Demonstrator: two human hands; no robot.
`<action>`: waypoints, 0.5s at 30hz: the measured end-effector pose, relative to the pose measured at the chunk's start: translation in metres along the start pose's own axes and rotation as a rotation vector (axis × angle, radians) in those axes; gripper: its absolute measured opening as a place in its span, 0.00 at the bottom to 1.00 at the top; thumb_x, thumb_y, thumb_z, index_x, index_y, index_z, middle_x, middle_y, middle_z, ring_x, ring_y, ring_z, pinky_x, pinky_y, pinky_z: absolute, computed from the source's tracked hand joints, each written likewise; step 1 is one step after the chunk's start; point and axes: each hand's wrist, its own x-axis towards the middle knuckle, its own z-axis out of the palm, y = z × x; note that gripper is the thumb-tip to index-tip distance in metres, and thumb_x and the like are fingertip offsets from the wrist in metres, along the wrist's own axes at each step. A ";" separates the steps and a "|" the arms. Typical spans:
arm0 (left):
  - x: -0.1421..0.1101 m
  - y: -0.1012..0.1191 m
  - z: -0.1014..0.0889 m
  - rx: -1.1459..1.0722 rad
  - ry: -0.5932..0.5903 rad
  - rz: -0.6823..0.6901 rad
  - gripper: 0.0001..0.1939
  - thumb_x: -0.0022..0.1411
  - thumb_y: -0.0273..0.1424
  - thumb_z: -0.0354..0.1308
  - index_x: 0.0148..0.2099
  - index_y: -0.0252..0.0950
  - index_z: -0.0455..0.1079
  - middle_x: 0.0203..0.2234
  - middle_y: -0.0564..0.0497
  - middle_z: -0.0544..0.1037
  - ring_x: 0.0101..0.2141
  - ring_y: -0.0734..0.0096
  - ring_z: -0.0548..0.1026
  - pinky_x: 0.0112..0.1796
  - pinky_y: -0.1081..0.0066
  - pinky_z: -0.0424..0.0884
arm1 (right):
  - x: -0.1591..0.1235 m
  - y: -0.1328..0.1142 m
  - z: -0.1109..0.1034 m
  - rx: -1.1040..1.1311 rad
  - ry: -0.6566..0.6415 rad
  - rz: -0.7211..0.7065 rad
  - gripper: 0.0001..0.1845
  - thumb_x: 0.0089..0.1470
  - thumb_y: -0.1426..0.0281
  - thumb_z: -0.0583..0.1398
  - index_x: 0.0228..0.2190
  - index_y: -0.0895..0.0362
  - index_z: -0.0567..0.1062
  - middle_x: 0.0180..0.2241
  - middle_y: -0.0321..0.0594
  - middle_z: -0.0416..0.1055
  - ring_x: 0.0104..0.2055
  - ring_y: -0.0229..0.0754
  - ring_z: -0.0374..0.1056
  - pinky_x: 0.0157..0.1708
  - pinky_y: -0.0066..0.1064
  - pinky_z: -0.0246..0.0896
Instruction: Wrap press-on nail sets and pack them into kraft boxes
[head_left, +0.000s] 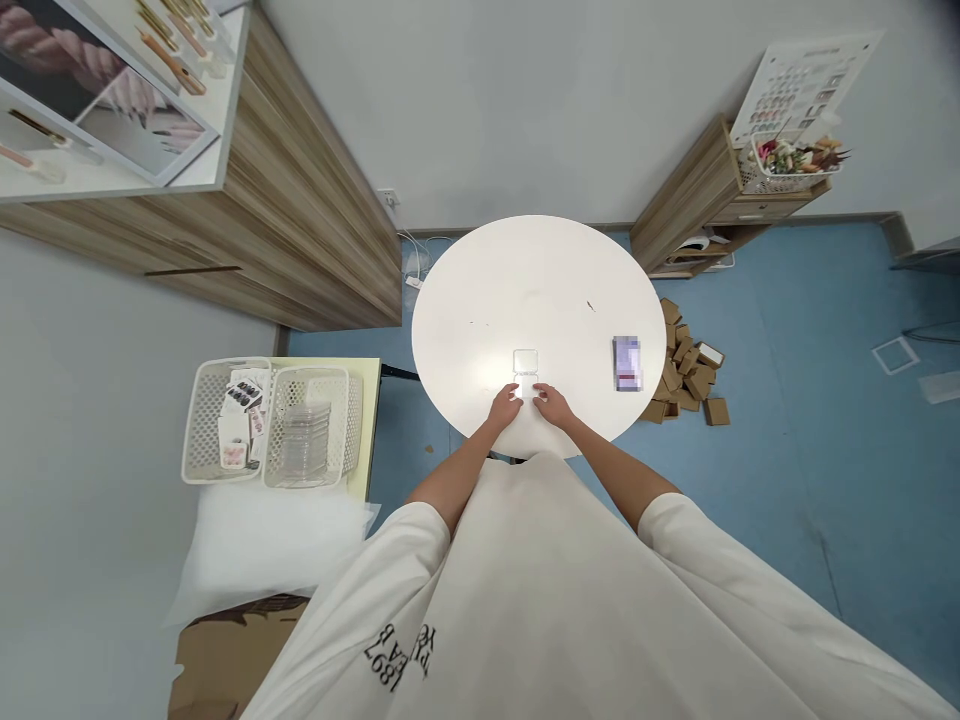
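Observation:
A small clear plastic case (pixel 526 360) lies unfolded on the round white table, its lid laid back away from me and joined by a hinge. Its near half holds something white and flat, too small to make out. My left hand (pixel 505 405) grips the near half from the left side, thumb and fingers at its edge. From the right side, my right hand (pixel 553 405) holds the same half in a like way. The fingertips of both hands partly cover the case's edges.
On the white table (pixel 480 270), a blurred purple item (pixel 628 363) lies at the right. White baskets (pixel 307 372) with stacked clear cases and printed cards stand at the left. Small cardboard boxes (pixel 686 370) are heaped on the floor, right. A wooden cabinet (pixel 315 200) stands back left.

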 end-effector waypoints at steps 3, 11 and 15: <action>0.006 0.009 0.004 0.016 -0.023 -0.007 0.29 0.58 0.27 0.58 0.63 0.42 0.65 0.65 0.47 0.65 0.64 0.56 0.63 0.59 0.60 0.63 | 0.006 -0.002 -0.008 0.020 -0.027 0.003 0.30 0.56 0.68 0.57 0.60 0.53 0.68 0.63 0.44 0.64 0.62 0.49 0.63 0.61 0.41 0.59; 0.003 0.006 0.003 0.047 0.026 -0.019 0.28 0.59 0.28 0.60 0.62 0.39 0.65 0.65 0.44 0.65 0.61 0.57 0.66 0.57 0.63 0.65 | 0.000 0.005 -0.017 0.044 -0.009 -0.018 0.28 0.58 0.66 0.57 0.60 0.52 0.68 0.64 0.44 0.62 0.60 0.49 0.64 0.61 0.40 0.60; -0.007 0.006 -0.008 0.064 0.101 -0.022 0.26 0.60 0.29 0.60 0.61 0.39 0.66 0.63 0.43 0.67 0.58 0.58 0.69 0.55 0.64 0.67 | -0.005 0.002 -0.026 0.046 0.064 -0.075 0.24 0.59 0.66 0.55 0.56 0.52 0.71 0.61 0.44 0.64 0.57 0.46 0.67 0.58 0.38 0.63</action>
